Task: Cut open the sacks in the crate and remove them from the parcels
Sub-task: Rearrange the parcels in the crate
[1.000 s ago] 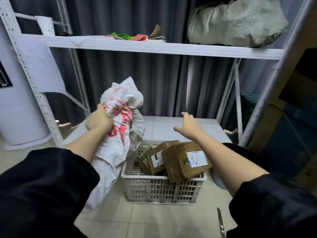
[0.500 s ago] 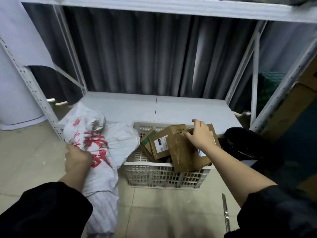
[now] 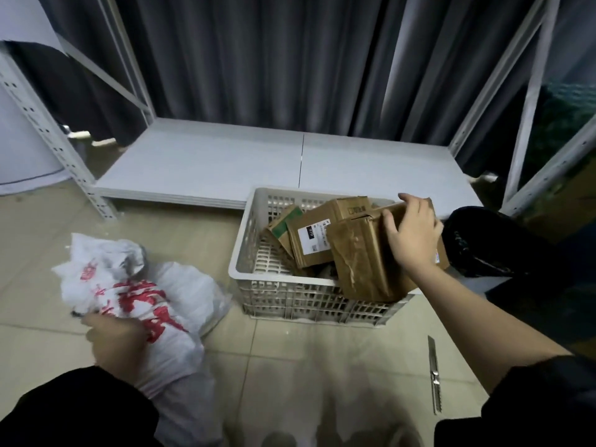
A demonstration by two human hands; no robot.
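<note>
Left hand (image 3: 117,341) is down at floor level, fingers closed around a bunch of the white sack (image 3: 142,301) (red print, crumpled, lying on the tiles left of the crate, hand itself motion-blurred). Right hand (image 3: 411,233) lies over the top edge of the big brown parcel (image 3: 364,262), thumb on its front face and fingers curled over the far side, gripping it; that box leans tilted over the near-right rim of the white crate (image 3: 258,285), with the labelled parcel (image 3: 314,235) and smaller boxes just behind it inside. Knife (image 3: 433,375) lies flat on the floor near the right sleeve, untouched.
</note>
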